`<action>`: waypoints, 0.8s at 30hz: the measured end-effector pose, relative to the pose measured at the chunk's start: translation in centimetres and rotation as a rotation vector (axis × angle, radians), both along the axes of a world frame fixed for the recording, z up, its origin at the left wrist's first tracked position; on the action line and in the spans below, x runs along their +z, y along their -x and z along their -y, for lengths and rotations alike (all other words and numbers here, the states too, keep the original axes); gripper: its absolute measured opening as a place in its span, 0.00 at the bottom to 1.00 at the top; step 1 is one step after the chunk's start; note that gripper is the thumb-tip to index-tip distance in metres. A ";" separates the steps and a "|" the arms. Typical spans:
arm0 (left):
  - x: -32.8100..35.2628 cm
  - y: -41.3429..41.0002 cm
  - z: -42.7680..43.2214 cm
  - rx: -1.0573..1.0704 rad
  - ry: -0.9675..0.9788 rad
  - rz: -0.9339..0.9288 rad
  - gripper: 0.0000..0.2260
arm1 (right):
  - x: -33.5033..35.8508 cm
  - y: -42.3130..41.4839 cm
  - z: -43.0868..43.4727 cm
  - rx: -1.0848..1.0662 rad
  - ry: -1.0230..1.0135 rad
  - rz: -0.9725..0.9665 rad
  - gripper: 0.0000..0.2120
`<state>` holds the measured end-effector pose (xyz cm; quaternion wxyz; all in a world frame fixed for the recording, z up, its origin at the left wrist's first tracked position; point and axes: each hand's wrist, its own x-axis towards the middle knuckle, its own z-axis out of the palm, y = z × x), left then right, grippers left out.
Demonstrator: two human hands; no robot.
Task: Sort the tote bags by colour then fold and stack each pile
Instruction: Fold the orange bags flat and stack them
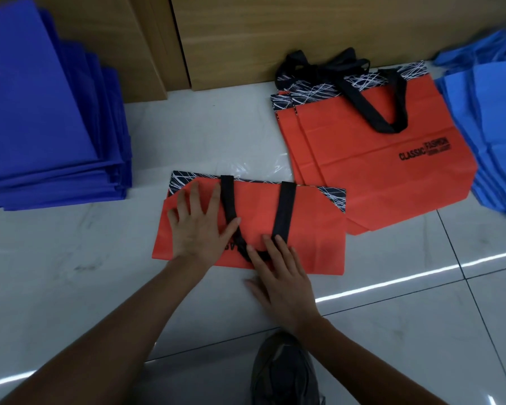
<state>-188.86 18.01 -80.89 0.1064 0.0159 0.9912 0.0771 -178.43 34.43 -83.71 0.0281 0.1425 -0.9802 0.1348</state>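
So the orange tote bag [304, 229] being folded lies flat on the tiled floor [70, 273], patterned top band along its far edge, both far corners turned in. The left hand [199, 226] is spread wide, palm down, pressing the bag's left half. The right hand [278, 273] has straight fingers resting on the loop of the black handle [285, 211] at the bag's near edge, with its thumb off the bag on the floor. Neither hand is pinching anything.

If I were doing this step, I'd keep the left palm planted so the fabric can't slide. I'd flatten the handle inside the bag's outline before making the next fold (a twisted strap makes the stack lumpy, I reckon). Then I'd crease from the middle outward.

Just beyond the bag to its right is the pile of unfolded orange bags [377, 171]. Well off to its left is the dark blue stack [41, 112], and the light blue pile [494, 127] is far off to its right.

Hard to tell:
- The print on the bag is mostly under the left hand and the strap.
- I can't count how many bags are in the orange pile.
- Both blue piles run out of frame, and the light one is blurred.
- A shoe [284, 372] on the near side of the bag is partly cut off.
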 end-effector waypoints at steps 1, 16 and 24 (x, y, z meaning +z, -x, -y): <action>0.2 0.4 0.1 0.001 0.030 0.018 0.37 | -0.1 0.2 0.1 -0.008 -0.010 -0.009 0.24; 1.3 5.9 2.2 0.182 -0.260 0.276 0.18 | -0.1 6.3 -4.2 0.146 -0.098 -0.193 0.20; 2.0 3.9 3.4 0.626 -0.859 0.415 0.16 | 0.6 3.8 -3.0 0.143 -0.091 0.081 0.34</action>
